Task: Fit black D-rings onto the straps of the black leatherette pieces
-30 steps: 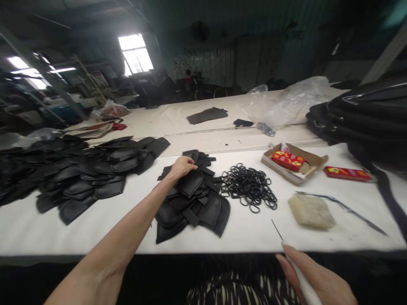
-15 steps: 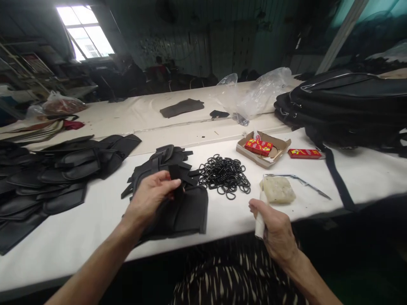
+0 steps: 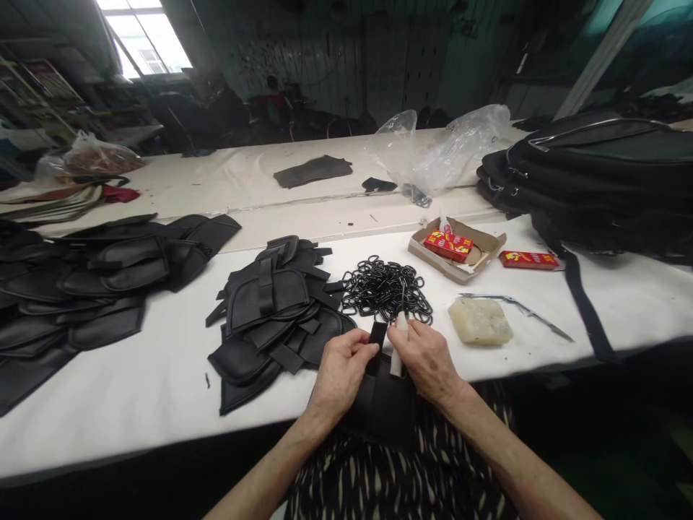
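My left hand (image 3: 342,368) pinches the short strap (image 3: 377,336) of a black leather-like flap piece (image 3: 379,412), which hangs over the table's front edge at my lap. Close beside it, my right hand (image 3: 432,361) is closed around the white-wrapped handle of an awl-like tool (image 3: 399,347). Its thin metal shaft points up and away from me, in front of a heap of black metal rings (image 3: 379,285). Whether the tip touches anything I cannot tell. Left of my hands lies a pile of similar black flap pieces (image 3: 271,296) with straps.
More black pieces (image 3: 119,267) cover the table's left side. To the right are a yellowish wax-like block (image 3: 479,321), a thin metal tool (image 3: 520,307), a cardboard tray (image 3: 433,263) with red boxes, another red box (image 3: 528,260) and a black bag (image 3: 590,180). Clear plastic (image 3: 449,148) lies behind.
My left hand has drawn one black flap piece off the pile, rightward and toward me. My right hand has moved left with the awl-like tool, next to the strap.
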`<state>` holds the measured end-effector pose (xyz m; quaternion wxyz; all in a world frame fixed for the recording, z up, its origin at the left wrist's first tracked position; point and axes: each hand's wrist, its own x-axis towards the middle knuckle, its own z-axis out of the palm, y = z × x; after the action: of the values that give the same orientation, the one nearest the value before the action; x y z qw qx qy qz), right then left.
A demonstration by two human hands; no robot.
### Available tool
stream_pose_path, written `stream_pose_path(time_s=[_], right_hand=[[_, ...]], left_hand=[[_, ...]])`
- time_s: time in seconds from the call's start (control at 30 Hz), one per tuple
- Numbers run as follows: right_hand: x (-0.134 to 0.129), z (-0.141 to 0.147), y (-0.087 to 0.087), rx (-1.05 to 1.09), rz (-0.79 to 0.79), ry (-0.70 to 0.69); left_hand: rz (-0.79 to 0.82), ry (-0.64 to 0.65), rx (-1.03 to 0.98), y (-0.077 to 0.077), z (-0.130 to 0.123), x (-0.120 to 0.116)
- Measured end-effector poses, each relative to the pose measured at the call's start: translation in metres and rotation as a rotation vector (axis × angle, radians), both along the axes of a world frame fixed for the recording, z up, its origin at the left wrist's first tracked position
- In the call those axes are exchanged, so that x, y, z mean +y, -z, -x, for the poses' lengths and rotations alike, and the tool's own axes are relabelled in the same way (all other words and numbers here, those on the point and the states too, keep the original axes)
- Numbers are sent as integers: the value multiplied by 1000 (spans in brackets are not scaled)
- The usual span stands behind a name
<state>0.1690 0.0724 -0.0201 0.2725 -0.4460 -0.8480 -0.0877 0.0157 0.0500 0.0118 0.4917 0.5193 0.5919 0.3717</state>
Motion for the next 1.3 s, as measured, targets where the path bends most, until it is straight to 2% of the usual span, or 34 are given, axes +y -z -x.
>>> stream_pose_path(time_s=[0.13, 0.33, 0.43, 0.67, 1.0, 1.17, 1.3], right_hand=[[1, -3, -1, 46, -13, -20], [-7, -13, -7, 296, -4, 89], [-10, -14, -8, 368, -32, 78], [-9, -7, -15, 296, -154, -59], [-7, -5, -30, 77, -299, -249], [-7, -2, -29, 40, -297, -315], [-13, 1, -23, 105, -233, -332]], left_hand=[[87, 22, -154, -3, 4, 5], [140, 72, -129, -5, -1, 9], [156, 100, -155, -5, -7, 11], [124, 104, -143, 0, -13, 12], [98, 110, -130, 5, -12, 10], [32, 75, -153, 8, -11, 3], [-3, 51, -196, 8, -8, 0]])
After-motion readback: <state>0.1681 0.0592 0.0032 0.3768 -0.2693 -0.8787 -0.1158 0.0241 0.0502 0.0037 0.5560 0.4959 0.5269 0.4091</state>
